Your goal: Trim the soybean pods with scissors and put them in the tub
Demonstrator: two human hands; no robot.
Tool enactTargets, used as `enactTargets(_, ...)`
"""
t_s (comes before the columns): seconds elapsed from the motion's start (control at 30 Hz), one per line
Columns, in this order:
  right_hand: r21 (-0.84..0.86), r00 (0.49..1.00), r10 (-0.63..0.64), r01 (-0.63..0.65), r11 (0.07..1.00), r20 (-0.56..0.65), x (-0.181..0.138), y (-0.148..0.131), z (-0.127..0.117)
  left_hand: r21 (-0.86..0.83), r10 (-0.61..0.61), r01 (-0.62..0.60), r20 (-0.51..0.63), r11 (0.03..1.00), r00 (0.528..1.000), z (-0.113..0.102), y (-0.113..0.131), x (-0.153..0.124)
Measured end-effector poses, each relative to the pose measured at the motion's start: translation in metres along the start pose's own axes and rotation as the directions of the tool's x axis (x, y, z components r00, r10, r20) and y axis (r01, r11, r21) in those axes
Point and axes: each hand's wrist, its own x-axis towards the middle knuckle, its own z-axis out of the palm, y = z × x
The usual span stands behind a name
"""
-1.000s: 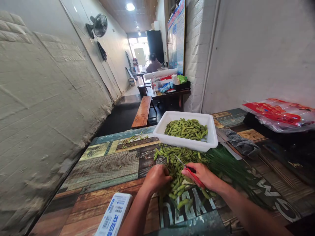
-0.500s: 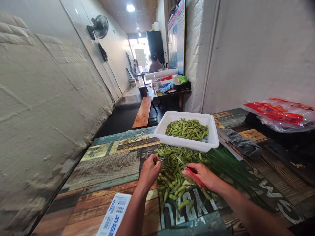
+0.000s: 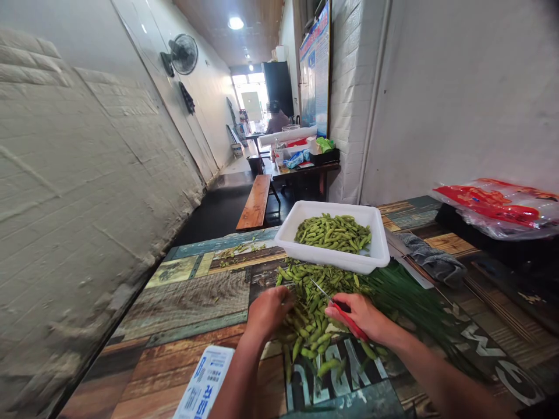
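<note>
A loose heap of green edamame pods (image 3: 312,317) lies on the painted wooden table (image 3: 192,302) in front of me. My left hand (image 3: 267,311) rests at the heap's left edge with its fingers curled among the pods; what they hold is hidden. My right hand (image 3: 360,314) grips red-handled scissors (image 3: 338,306), blades pointing up-left over the heap. Behind the heap stands a white plastic tub (image 3: 336,256) holding more pods.
Green chives (image 3: 406,297) lie right of the heap, beside a grey cloth (image 3: 430,259). A red-and-clear plastic bag (image 3: 498,203) sits far right. A white-blue box (image 3: 203,384) is near my left forearm. Pod trimmings (image 3: 238,251) lie at the table's far edge. A person sits far down the aisle.
My left hand reached to the heap's upper left half a second ago and has drawn back toward me. My right hand with the scissors stayed nearly still.
</note>
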Motion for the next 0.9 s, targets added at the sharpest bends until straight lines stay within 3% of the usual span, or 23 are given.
enactTargets(0.13, 0.013, 1.000, 0.009, -0.009, 1.000, 0.013, -0.001, -0.002, 0.000, -0.030, 0.049, -0.055, -0.159, 0.998, 0.986, 0.010, 0.007, 0.004)
enactTargets(0.37, -0.002, 0.999, 0.037, -0.037, 0.999, 0.021, 0.000, -0.003, 0.000, 0.180, 0.073, -0.059, -0.075, 0.982, 0.995, 0.028, 0.009, 0.013)
enactTargets(0.63, -0.010, 1.000, 0.022, -0.022, 1.000, 0.013, 0.000, 0.003, 0.002, 0.217, 0.081, -0.039, -0.191, 0.975, 0.978, 0.038, 0.021, 0.016)
enactTargets(0.9, -0.029, 1.000, 0.023, -0.022, 0.999, 0.012, 0.002, 0.004, 0.002, 0.092, 0.003, 0.008, -0.129, 0.996, 0.992, 0.032, 0.026, 0.013)
